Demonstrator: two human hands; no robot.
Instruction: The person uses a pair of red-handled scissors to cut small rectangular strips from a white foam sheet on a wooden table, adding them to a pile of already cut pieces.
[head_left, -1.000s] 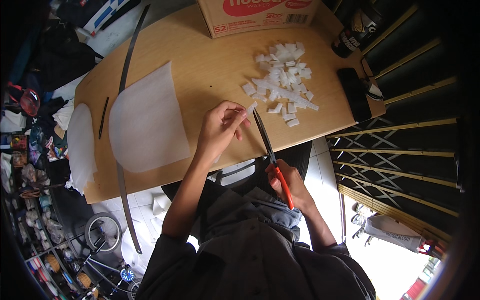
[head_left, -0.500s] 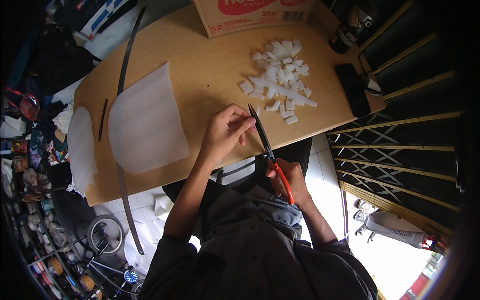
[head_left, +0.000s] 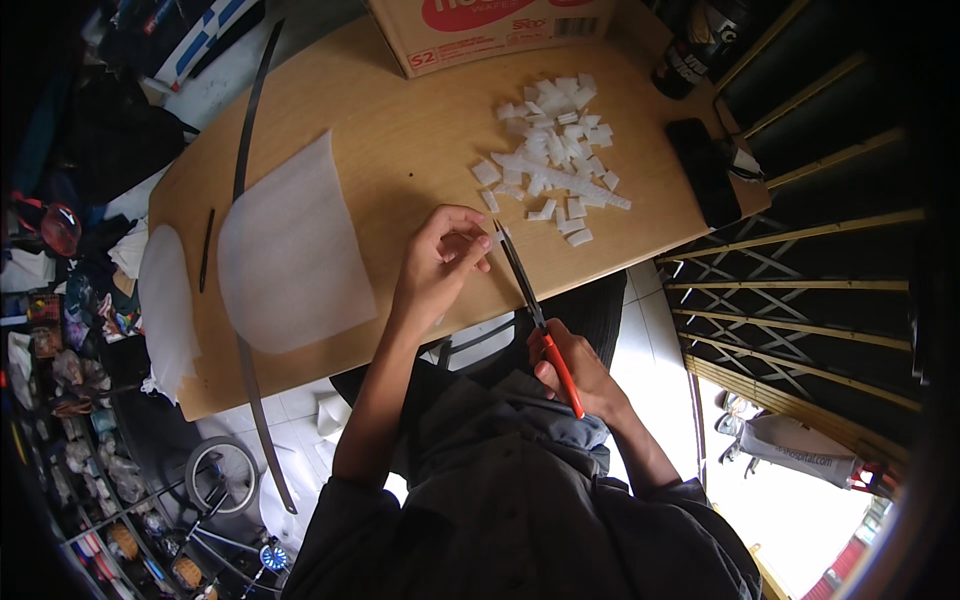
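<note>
My left hand is closed in a pinch above the table's near edge, a small white piece showing at its fingertips. My right hand grips the orange handles of a pair of scissors. Their dark blades point up and away from me, the tips right beside the white piece. Just beyond lies a loose pile of small white cut pieces, with a longer white strip across its near side. A large white sheet with a rounded side rests to the left.
A long dark flat strip crosses the table at left, near a black pen and another white sheet. A cardboard box stands at the back. On the right are a black phone and a dark canister.
The scissor tips have shifted slightly left and nearer to me. A small white piece now lies at the near left edge of the pile. My left hand stays almost in place.
</note>
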